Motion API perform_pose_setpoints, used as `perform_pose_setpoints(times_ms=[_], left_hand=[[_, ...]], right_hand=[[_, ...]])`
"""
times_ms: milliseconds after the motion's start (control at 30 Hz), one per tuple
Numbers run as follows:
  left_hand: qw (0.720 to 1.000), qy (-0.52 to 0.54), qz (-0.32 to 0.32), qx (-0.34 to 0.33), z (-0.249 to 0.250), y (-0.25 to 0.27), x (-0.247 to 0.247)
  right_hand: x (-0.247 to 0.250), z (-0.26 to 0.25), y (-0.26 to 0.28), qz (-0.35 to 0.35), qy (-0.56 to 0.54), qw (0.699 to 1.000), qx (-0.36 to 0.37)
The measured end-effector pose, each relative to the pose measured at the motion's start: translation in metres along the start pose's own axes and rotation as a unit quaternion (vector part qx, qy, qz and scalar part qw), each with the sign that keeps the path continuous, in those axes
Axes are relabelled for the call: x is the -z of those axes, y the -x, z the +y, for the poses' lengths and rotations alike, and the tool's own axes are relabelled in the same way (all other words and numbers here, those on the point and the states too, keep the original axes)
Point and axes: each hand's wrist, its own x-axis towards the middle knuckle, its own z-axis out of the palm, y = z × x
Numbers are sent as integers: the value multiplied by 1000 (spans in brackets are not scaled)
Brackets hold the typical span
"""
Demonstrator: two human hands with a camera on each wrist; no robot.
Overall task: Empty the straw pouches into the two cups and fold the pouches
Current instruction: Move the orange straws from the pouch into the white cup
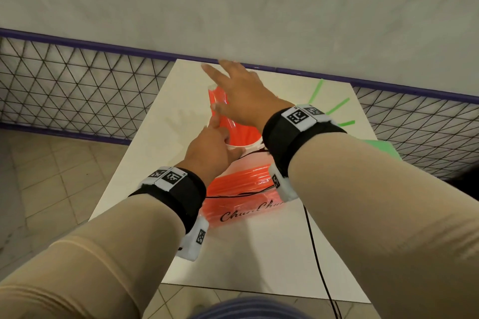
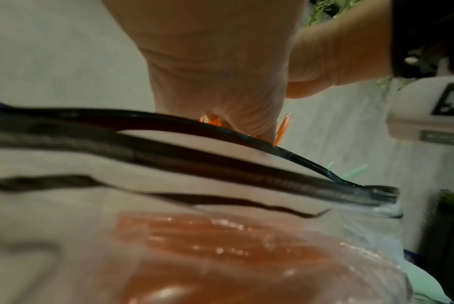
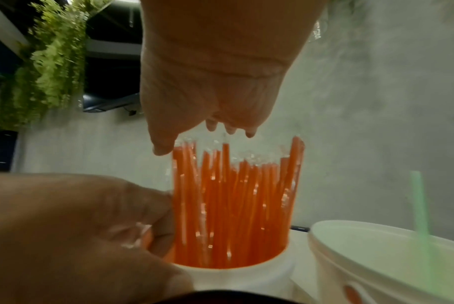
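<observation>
A white cup (image 3: 236, 275) stands mid-table, packed with upright orange straws (image 1: 220, 103), clear wrapping glinting at their tops. My left hand (image 1: 217, 134) grips this cup at its left rim, fingers against the bundle. Over the straw tops my right hand (image 1: 228, 85) is spread flat with straight fingers, its fingertips (image 3: 212, 125) just above them. A clear zip pouch (image 1: 241, 191) with black script and more orange straws lies between my wrists. The second white cup (image 3: 371, 261) on the right holds green straws (image 1: 337, 106); the right wrist hides it in the head view.
A green pouch (image 1: 381, 147) lies at the table's right edge behind my right forearm. The white table (image 1: 160, 124) backs onto a purple-framed wire fence (image 1: 77, 85) and a grey wall. A black cable (image 1: 316, 254) crosses the near table.
</observation>
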Motion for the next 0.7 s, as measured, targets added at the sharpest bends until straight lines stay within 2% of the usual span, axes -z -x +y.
perform_pose_setpoints(times_ms=[100, 233, 433, 533, 600, 667, 700], left_hand=[[1000, -14, -9, -1, 5, 3, 2], [999, 9, -38, 12, -2, 0, 0], [999, 33, -17, -2, -7, 1, -1], [997, 76, -9, -30, -9, 2, 0], [994, 109, 19, -11, -8, 8, 2], [988, 134, 75, 35, -9, 16, 8], [984, 146, 89, 52, -12, 20, 12]], right_hand=[[-7, -5, -3, 6, 57, 998, 20], [-13, 10, 3, 28, 58, 997, -49], [-29, 18, 29, -40, 63, 996, -57], [-23, 15, 30, -35, 49, 996, -66], [-12, 8, 36, 17, 33, 998, -60], [2, -5, 50, 138, -1, 990, -34], [6, -13, 60, 173, -22, 985, -12]])
